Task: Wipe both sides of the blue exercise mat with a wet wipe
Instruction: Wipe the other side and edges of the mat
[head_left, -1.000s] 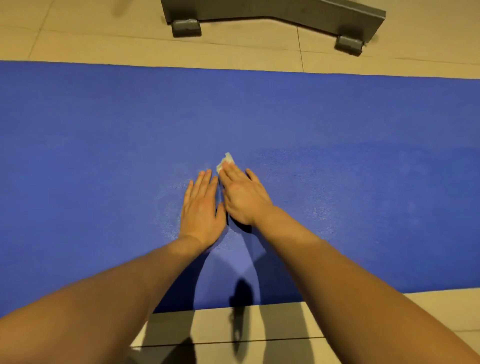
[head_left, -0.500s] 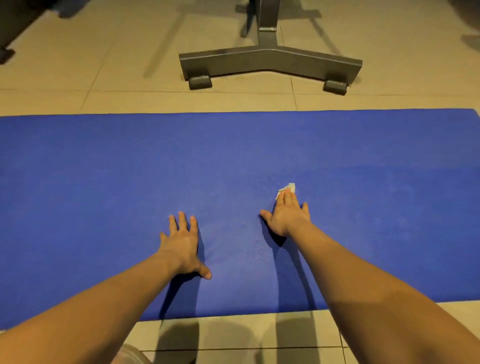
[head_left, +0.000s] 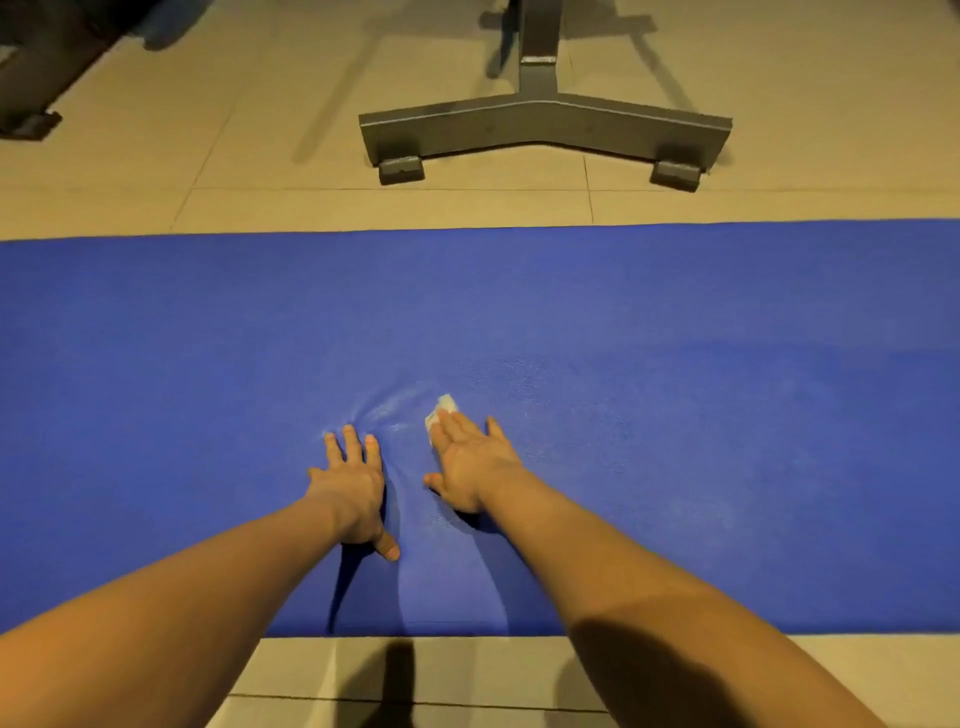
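My right hand (head_left: 470, 467) lies flat with straight fingers on the blue exercise mat (head_left: 701, 415), pressing the white wet wipe (head_left: 440, 410) beneath my fingertips so that only a crumpled corner shows past them. My left hand (head_left: 353, 488) rests open just beside it, palm down, fingers spread and thumb pointing back toward me, and the mat puckers into small wrinkles ahead of it. The mat stretches across the tiled floor (head_left: 260, 156), with a grey metal stand base (head_left: 545, 124) beyond its far edge.

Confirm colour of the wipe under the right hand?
White. Head view: the wet wipe pokes out from under the right hand.
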